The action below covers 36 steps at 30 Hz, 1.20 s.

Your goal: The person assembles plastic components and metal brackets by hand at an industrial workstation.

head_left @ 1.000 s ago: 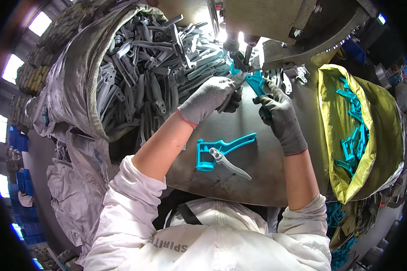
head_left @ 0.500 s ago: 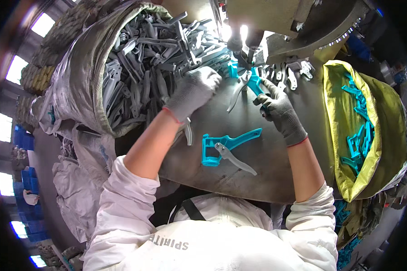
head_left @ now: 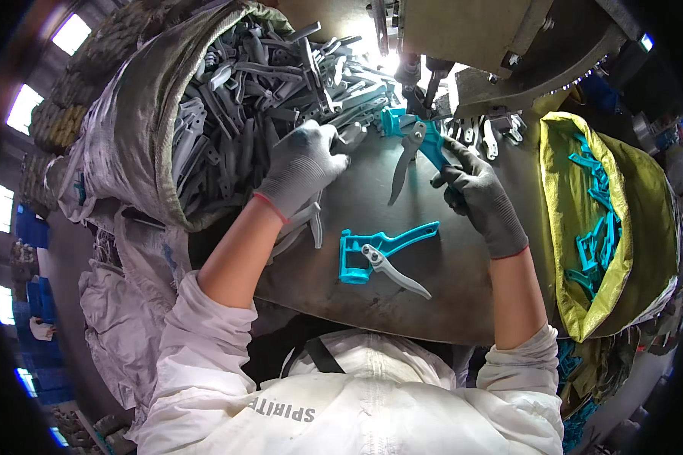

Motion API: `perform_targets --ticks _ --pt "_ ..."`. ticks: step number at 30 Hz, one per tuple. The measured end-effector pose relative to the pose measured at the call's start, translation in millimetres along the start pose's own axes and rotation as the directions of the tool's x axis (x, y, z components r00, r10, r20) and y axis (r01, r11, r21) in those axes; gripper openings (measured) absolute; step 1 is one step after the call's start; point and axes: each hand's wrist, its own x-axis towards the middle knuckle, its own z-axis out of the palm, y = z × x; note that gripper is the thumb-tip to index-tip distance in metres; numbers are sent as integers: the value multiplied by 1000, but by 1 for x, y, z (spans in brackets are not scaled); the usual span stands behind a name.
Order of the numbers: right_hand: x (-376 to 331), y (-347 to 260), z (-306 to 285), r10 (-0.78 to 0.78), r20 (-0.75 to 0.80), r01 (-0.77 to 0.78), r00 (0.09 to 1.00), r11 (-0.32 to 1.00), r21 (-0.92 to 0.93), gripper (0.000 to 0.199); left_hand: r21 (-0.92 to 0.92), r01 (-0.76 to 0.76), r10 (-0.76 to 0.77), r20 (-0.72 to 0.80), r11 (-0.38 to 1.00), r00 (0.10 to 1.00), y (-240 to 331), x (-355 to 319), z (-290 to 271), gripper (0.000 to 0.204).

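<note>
My right hand, in a grey glove, is closed round the handle of a turquoise tool frame. The frame's head sits under the machine's vertical rods, and a grey lever crosses it and hangs downward. My left hand, also gloved, has its fingers curled at the edge of a pile of grey levers. What those fingers pinch, if anything, I cannot make out. Nearer me on the metal table lies another turquoise frame with a grey lever joined to it.
At the left, a large woven sack lies with its mouth toward the table, spilling levers. A yellow sack with turquoise frames stands at the right. The machine's heavy body overhangs the far side. Several loose levers lie behind my right hand.
My left hand has shifted slightly left and toward me, its fingers at the pile's edge. My right hand still grips the frame, whose hanging lever has moved a little to the right.
</note>
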Motion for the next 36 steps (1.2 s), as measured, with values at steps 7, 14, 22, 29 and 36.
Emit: perform_targets --ticks 7,14,22,29,36 --pt "2 8 -3 5 26 -4 1000 999 -38 59 -477 156 -37 250 865 968 19 -3 -21 25" --pt "1 18 3 -10 19 9 1000 999 42 61 -714 188 107 347 674 932 41 -9 -18 22" --pt "-42 30 -99 -371 108 375 922 792 -482 31 -837 335 118 421 432 899 79 -31 41 29" --pt "-139 44 -337 -178 -237 -286 955 -339 -896 47 -700 547 15 622 460 783 68 -43 47 33" --pt "-62 43 -236 -318 -209 -34 925 478 -878 25 -869 441 -19 449 225 893 54 -17 39 35"
